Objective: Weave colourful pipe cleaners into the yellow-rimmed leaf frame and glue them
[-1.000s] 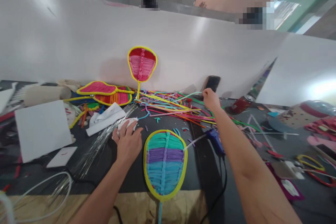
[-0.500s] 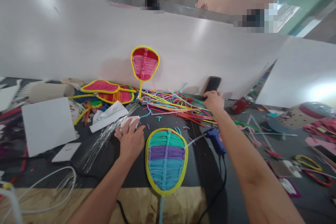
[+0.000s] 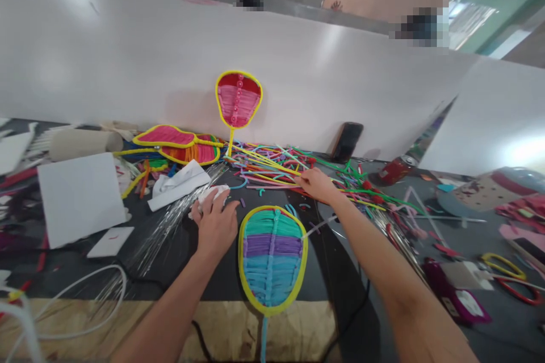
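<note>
My left hand [image 3: 215,224] lies with its fingers spread over a crumpled white tissue [image 3: 212,195]. My right hand [image 3: 317,184] is in a heap of colourful pipe cleaners [image 3: 272,167], its fingers pinched at the end of the yellow ones. Between my arms lies a fan-shaped piece [image 3: 272,261] wound in green, purple and blue with a yellow rim and a blue stem. Against the white board leans a smaller pink and red fan [image 3: 239,99], also yellow-rimmed. My right forearm covers the glue gun, apart from its cable.
A phone [image 3: 347,142] leans on the white board [image 3: 298,79] beside a red can [image 3: 395,170]. Yellow and red scissors [image 3: 504,266] lie at the right. White paper [image 3: 80,198], silvery strands [image 3: 170,227] and a cardboard roll [image 3: 85,144] lie at the left. A cable [image 3: 349,323] runs down the front.
My right hand has left the phone and moved left and nearer, into the pipe cleaners. The left hand stays on the tissue. The view has shifted slightly.
</note>
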Demonstrator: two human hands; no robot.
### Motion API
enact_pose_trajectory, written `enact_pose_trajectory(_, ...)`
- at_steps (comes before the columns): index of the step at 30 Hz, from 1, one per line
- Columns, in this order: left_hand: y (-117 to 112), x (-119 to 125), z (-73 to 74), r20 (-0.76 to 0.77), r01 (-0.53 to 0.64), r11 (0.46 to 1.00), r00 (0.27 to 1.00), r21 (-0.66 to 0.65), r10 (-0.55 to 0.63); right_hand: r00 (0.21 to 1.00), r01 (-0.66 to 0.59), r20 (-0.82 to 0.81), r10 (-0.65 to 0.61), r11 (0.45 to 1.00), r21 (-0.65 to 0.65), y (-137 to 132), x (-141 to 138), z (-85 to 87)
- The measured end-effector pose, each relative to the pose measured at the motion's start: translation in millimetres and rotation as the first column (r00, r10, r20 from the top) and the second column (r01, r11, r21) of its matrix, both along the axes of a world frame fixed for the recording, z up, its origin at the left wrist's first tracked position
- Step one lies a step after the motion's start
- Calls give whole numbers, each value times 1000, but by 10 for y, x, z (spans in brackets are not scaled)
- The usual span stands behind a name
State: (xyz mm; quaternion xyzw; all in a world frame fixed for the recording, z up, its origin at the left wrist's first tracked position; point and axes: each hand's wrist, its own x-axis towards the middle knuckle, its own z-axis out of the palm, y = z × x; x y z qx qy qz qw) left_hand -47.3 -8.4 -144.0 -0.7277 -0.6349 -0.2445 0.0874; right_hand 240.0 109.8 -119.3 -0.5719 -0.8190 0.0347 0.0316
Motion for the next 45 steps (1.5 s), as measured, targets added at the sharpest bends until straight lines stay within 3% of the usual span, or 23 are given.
enact_pose_trajectory(9,6,-20,-5,37,-17,1000,999,-22,18,969,245,-60,-242,967,64,94,-193,30)
enact_pose_trajectory(18,10,-20,-19,62,3,999,998,-33,-1,905,397,-229,-359,907,143,305,96,224)
enact_pose_trajectory(23,9,-22,-10,44,1,999,999,-37,1,920,350,-240,-311,926,143,271,172,218)
enact_pose_trajectory(27,5,-7,1,37,-3,1000,999,-25,4,974,127,-195,-115,991,48,98,101,138)
enact_pose_trajectory(31,9,-4,-10,32,-6,1000,999,-27,6,988,10,-152,-20,998,-63,-29,22,24)
enact_pose_trajectory(38,18,-25,-36,66,-4,1000,998,-28,6,984,93,-148,-103,993,-69,20,29,-41)
enact_pose_trajectory(45,15,-17,-29,77,-3,1000,997,-13,4,966,199,-179,-184,977,70,100,122,-28)
